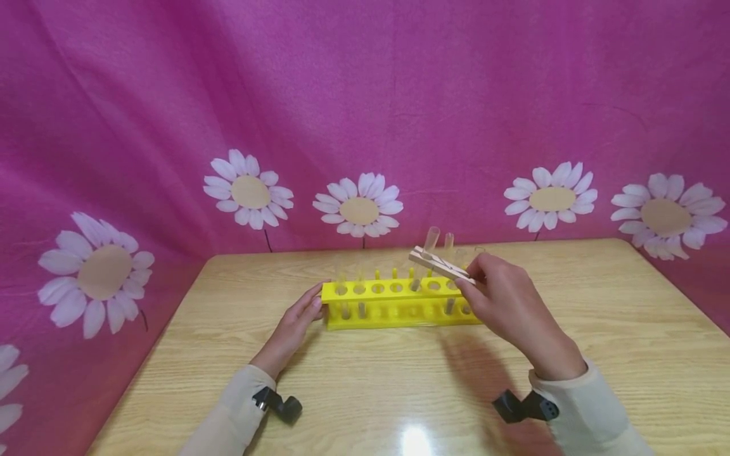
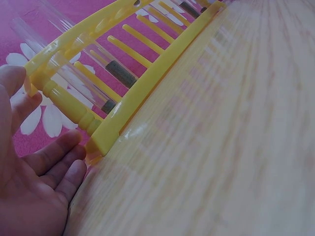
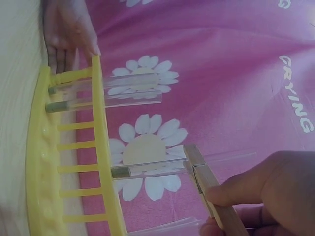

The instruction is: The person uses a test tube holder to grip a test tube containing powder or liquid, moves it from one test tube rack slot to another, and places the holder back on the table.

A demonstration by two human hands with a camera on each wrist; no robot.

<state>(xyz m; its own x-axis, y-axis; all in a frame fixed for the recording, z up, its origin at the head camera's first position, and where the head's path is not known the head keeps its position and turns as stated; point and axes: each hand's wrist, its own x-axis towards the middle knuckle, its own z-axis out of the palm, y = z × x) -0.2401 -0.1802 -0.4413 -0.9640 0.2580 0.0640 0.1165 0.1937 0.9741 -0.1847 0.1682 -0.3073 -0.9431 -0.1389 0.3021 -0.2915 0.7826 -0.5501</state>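
Note:
A yellow test tube rack stands on the table. My left hand grips its left end, thumb and a finger at the top plate, other fingers touching the base in the left wrist view. My right hand holds a wooden test tube holder, which looks like a clothespin. Its jaws clamp a clear test tube, tilted, with dark material in its bottom. That bottom is at or just above a hole in the top plate. Two tubes with dark contents sit at the rack's left end.
More clear tubes stand at the rack's right end, partly behind my right hand. Yellow pegs rise along the rack's back. A pink cloth with white flowers hangs behind the wood-grain table. Dark cameras sit on both sleeves.

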